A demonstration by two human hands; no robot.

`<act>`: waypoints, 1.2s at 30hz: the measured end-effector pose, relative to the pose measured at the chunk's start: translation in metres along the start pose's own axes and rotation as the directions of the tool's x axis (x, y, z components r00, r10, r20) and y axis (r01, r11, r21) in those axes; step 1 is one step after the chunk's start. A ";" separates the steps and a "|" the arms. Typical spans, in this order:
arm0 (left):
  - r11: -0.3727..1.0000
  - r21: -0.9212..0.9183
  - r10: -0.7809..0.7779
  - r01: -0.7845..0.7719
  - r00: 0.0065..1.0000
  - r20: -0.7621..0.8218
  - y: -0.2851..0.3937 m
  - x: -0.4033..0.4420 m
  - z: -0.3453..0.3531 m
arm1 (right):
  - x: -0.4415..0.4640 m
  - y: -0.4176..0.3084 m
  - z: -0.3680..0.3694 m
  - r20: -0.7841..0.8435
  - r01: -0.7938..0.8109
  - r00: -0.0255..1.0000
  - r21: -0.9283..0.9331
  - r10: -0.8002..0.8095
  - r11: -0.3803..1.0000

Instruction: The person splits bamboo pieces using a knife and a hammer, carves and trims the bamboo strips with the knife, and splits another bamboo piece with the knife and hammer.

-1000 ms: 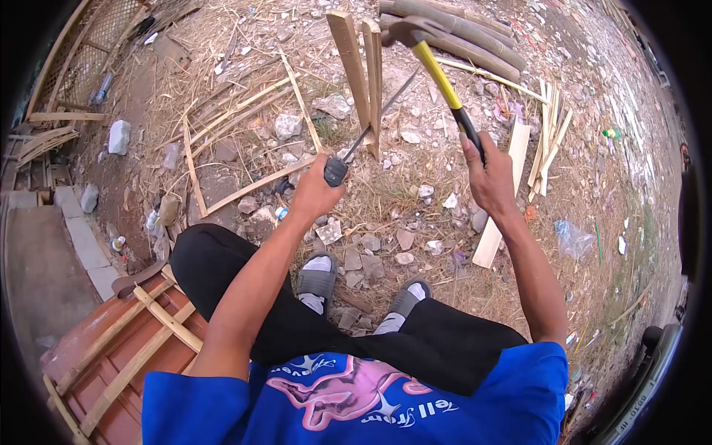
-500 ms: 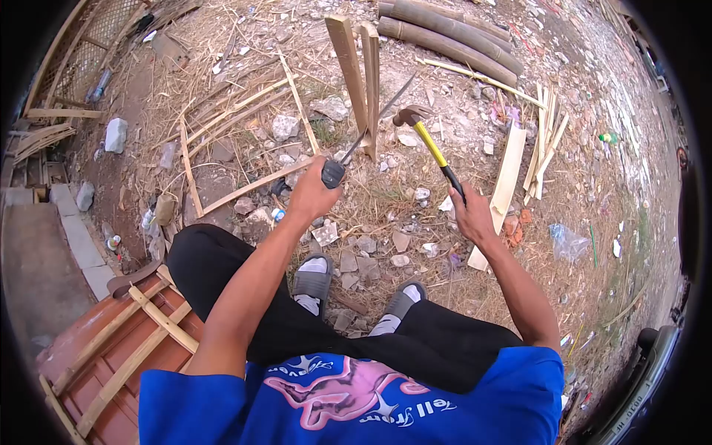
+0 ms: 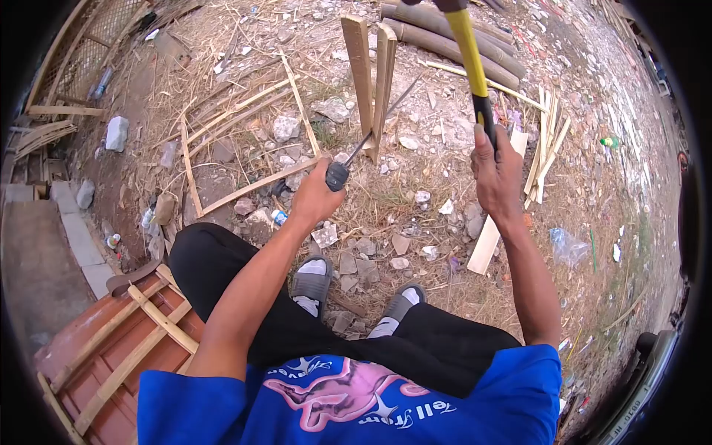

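Note:
My left hand [image 3: 319, 194] is closed round the black handle of a long knife [image 3: 401, 96]. The blade passes through a split upright piece of bamboo [image 3: 361, 70], whose two halves spread apart above it. My right hand [image 3: 498, 174] grips the black lower end of a hammer [image 3: 467, 52] with a yellow and black handle. The hammer is raised, its head at the top edge of the view, to the right of the bamboo and not touching it.
Thick bamboo poles [image 3: 452, 46] lie behind the split piece. Thin strips [image 3: 547, 144] and a wide pale strip [image 3: 487, 245] are on the right. A strip frame [image 3: 190, 167] lies left, stones [image 3: 287, 127] around it. A red panel [image 3: 111, 348] is lower left.
The hammer dropped beside the split bamboo half a second ago and is now raised again with my right hand. The bamboo top has tilted slightly right; my left hand keeps its grip on the knife.

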State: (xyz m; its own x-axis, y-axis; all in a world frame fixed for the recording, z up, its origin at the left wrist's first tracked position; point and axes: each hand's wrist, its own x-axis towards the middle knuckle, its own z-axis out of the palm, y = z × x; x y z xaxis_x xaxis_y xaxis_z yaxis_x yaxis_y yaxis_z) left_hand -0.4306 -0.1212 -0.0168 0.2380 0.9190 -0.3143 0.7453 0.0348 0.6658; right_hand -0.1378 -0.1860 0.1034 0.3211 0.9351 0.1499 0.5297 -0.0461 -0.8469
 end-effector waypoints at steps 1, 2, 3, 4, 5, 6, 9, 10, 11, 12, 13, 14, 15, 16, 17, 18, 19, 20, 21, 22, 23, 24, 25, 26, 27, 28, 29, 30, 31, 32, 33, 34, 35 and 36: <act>1.000 -0.007 -0.009 0.009 1.000 0.010 0.002 0.000 -0.001 | 0.004 -0.019 -0.006 -0.073 0.086 0.995 0.201 -0.072 0.976; 1.000 -0.014 -0.015 0.015 1.000 0.019 0.003 0.001 0.000 | 0.008 -0.030 -0.009 -0.118 0.170 0.984 0.393 -0.134 0.904; 1.000 -0.010 -0.010 0.010 1.000 0.012 0.003 0.002 0.000 | 0.009 -0.025 -0.007 -0.153 0.265 0.964 0.490 -0.217 0.831; 1.000 -0.006 -0.006 0.006 1.000 0.005 0.002 0.001 -0.001 | 0.007 -0.015 -0.001 -0.195 0.351 0.936 0.576 -0.293 0.738; 1.000 -0.002 0.001 -0.001 1.000 0.000 0.002 0.001 -0.001 | -0.001 0.020 0.012 -0.141 0.312 0.950 0.464 -0.279 0.829; 1.000 0.003 -0.005 0.005 1.000 0.012 0.001 -0.004 0.000 | -0.015 0.065 0.025 -0.080 0.269 0.963 0.336 -0.257 0.903; 0.999 -0.008 0.048 -0.047 0.999 0.020 0.001 0.004 -0.004 | -0.054 0.116 0.041 0.268 -0.110 0.933 -0.426 0.241 0.898; 0.999 0.005 0.051 -0.051 0.999 0.005 -0.005 0.006 0.001 | -0.056 0.114 0.040 0.259 -0.182 0.915 -0.419 0.310 0.889; 0.999 0.011 0.052 -0.052 0.998 -0.033 0.000 0.009 -0.001 | -0.042 0.115 0.037 0.246 -0.154 0.929 -0.421 0.276 0.894; 0.999 0.027 0.036 -0.035 0.999 -0.039 -0.002 0.002 -0.001 | -0.045 0.119 0.034 0.241 -0.156 0.931 -0.420 0.276 0.894; 1.000 0.012 0.015 -0.015 0.999 0.028 -0.003 -0.001 -0.001 | -0.060 0.121 0.031 0.229 -0.180 0.928 -0.421 0.296 0.889; 1.000 0.010 0.026 -0.026 1.000 0.012 -0.004 0.002 0.000 | -0.059 0.115 0.030 0.204 -0.165 0.945 -0.372 0.254 0.913; 0.999 0.003 0.038 -0.038 0.999 -0.012 -0.002 0.007 0.002 | -0.054 0.108 0.028 0.177 -0.139 0.963 -0.327 0.205 0.935; 0.999 -0.004 0.037 -0.037 0.999 -0.025 -0.005 0.003 0.007 | -0.056 0.102 0.027 0.158 -0.121 0.973 -0.282 0.170 0.952; 1.000 -0.010 0.023 -0.023 1.000 -0.007 -0.005 0.002 0.007 | -0.055 0.099 0.029 0.141 -0.115 0.979 -0.235 0.151 0.965; 1.000 -0.015 0.017 -0.017 1.000 0.006 -0.004 0.006 0.005 | -0.054 0.098 0.033 0.137 -0.101 0.981 -0.247 0.138 0.964; 1.000 -0.021 0.008 -0.007 1.000 0.021 -0.003 0.007 0.005 | -0.055 0.097 0.037 0.136 -0.087 0.983 -0.260 0.126 0.962; 1.000 -0.014 0.016 -0.016 1.000 0.021 -0.003 0.006 0.004 | -0.055 0.097 0.038 0.135 -0.071 0.985 -0.274 0.111 0.959; 1.000 -0.009 0.027 -0.027 0.999 0.020 -0.002 0.006 0.004 | -0.052 0.096 0.038 0.151 -0.071 0.981 -0.287 0.118 0.955; 0.999 -0.004 0.036 -0.035 0.999 0.019 -0.002 0.005 0.004 | -0.049 0.095 0.037 0.170 -0.071 0.977 -0.299 0.126 0.952; 0.999 -0.016 0.037 -0.037 0.999 0.018 -0.005 0.006 0.005 | -0.046 0.092 0.037 0.192 -0.068 0.972 -0.310 0.132 0.948; 0.999 -0.026 0.038 -0.037 0.999 0.016 -0.008 0.006 0.006 | -0.041 0.086 0.037 0.215 -0.064 0.967 -0.317 0.137 0.946; 0.999 -0.036 0.041 -0.040 0.999 0.011 -0.010 0.008 0.007 | -0.033 0.080 0.033 0.200 -0.085 0.967 -0.342 0.161 0.936; 0.999 -0.030 0.036 -0.036 0.999 -0.002 -0.007 0.008 0.005 | -0.024 0.059 0.026 0.158 -0.058 0.982 -0.288 0.107 0.956; 0.999 -0.023 0.027 -0.028 1.000 -0.006 -0.002 0.004 0.004 | -0.015 0.046 0.019 0.114 -0.034 0.991 -0.258 0.066 0.966; 1.000 -0.014 0.018 -0.018 1.000 -0.005 0.001 0.001 0.004 | -0.008 0.033 0.015 0.044 -0.069 0.996 -0.141 0.076 0.988; 1.000 -0.002 0.014 -0.014 0.999 0.036 0.001 0.003 0.004 | -0.002 0.014 0.008 0.007 -0.054 0.999 0.076 0.054 0.996; 1.000 -0.004 0.024 -0.024 1.000 0.014 0.000 0.004 0.005 | 0.002 -0.008 0.002 -0.061 0.056 0.997 0.251 -0.042 0.966; 0.999 -0.004 0.036 -0.036 0.999 -0.006 -0.001 0.004 0.006 | 0.003 -0.014 0.001 -0.098 0.138 0.989 0.410 -0.107 0.902; 0.999 -0.004 0.049 -0.049 0.998 -0.027 -0.003 0.004 0.007 | 0.004 -0.016 0.002 -0.148 0.219 0.975 0.552 -0.164 0.805; 0.999 -0.007 0.031 -0.031 0.999 -0.020 -0.004 0.006 0.007 | 0.002 0.007 0.005 -0.134 0.295 0.954 0.581 -0.268 0.759; 1.000 -0.012 0.014 -0.015 1.000 -0.010 -0.005 0.007 0.007 | -0.008 0.043 0.017 -0.095 0.265 0.964 0.461 -0.250 0.847; 1.000 -0.021 -0.001 0.001 1.000 0.003 -0.005 0.006 0.009 | -0.020 0.074 0.028 -0.058 0.231 0.973 0.326 -0.224 0.917; 1.000 -0.023 -0.015 0.015 1.000 0.011 -0.004 0.005 0.012 | -0.036 0.079 0.029 0.119 0.047 0.992 -0.150 -0.029 0.988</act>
State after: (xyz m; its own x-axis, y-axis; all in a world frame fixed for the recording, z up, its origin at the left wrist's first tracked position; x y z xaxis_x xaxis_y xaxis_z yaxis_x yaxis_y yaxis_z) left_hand -0.4247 -0.1211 -0.0291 0.2333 0.9141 -0.3317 0.7340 0.0582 0.6766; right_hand -0.1306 -0.2134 0.0158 0.2099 0.9712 0.1129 0.6561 -0.0543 -0.7527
